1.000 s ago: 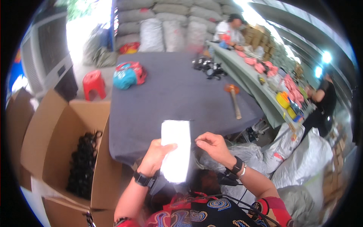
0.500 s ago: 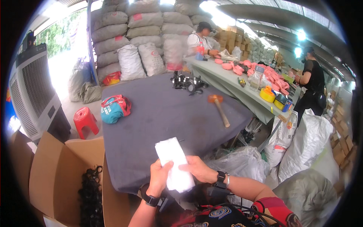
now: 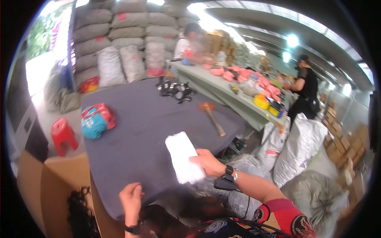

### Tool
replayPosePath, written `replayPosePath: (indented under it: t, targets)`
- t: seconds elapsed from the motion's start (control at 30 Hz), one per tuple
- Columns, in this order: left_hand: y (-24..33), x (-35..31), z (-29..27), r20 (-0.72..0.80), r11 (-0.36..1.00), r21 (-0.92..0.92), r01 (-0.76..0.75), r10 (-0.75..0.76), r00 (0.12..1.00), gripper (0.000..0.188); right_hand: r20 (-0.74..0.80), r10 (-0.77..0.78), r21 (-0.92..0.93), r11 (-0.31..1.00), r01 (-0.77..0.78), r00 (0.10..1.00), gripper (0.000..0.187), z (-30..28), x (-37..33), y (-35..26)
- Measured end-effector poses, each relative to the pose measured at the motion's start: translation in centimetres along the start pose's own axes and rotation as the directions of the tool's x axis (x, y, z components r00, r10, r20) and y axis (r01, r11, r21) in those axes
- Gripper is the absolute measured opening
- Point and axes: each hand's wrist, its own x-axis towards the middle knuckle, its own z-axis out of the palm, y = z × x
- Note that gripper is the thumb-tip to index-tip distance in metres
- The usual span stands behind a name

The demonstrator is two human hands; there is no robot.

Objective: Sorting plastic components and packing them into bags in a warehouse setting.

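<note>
A folded white stack of thin sheets [image 3: 182, 156], perhaps paper or plastic bags, hangs over the near edge of the dark grey covered table. My right hand [image 3: 209, 162] grips it by its right side, thumb on top. Apart from it, my left hand [image 3: 132, 197] is at the table's near left edge, fingers curled in, with nothing visible in them. Farther back on the cover [image 3: 143, 119] lie a mallet [image 3: 212, 118] with an orange head and wooden handle, a bunch of black strapped parts [image 3: 176, 90], and a teal and red cloth cap or bag [image 3: 97, 121].
An open cardboard box [image 3: 65, 174] with black pieces stands at the left, near a red stool [image 3: 63, 136]. Pink rolls [image 3: 258, 81] and yellow tape [image 3: 261, 101] cover a long side table [image 3: 210, 84], where two people work. White sacks [image 3: 299, 146] stand at the right.
My left hand has let go of the white stack and moved left and down. My right hand keeps hold of it. The whole view has swung to the right.
</note>
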Motion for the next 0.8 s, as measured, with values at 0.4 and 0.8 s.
replayPosePath:
  t: [0.4, 0.8]
  targets:
    - [-2.6, 0.2, 0.7, 0.070, 0.933, 0.221, -0.284, 0.275, 0.959, 0.006, -0.611, -0.309, -0.135, 0.948, 0.289, 0.729, 0.022, -14.8, 1.0, -4.8]
    - [-1.6, -0.3, 0.4, -0.020, 0.988, 0.135, -0.070, 0.074, 0.997, 0.007, -0.914, -0.166, -0.136, 0.985, 0.105, 0.371, 0.025, -30.3, -3.3, 3.2]
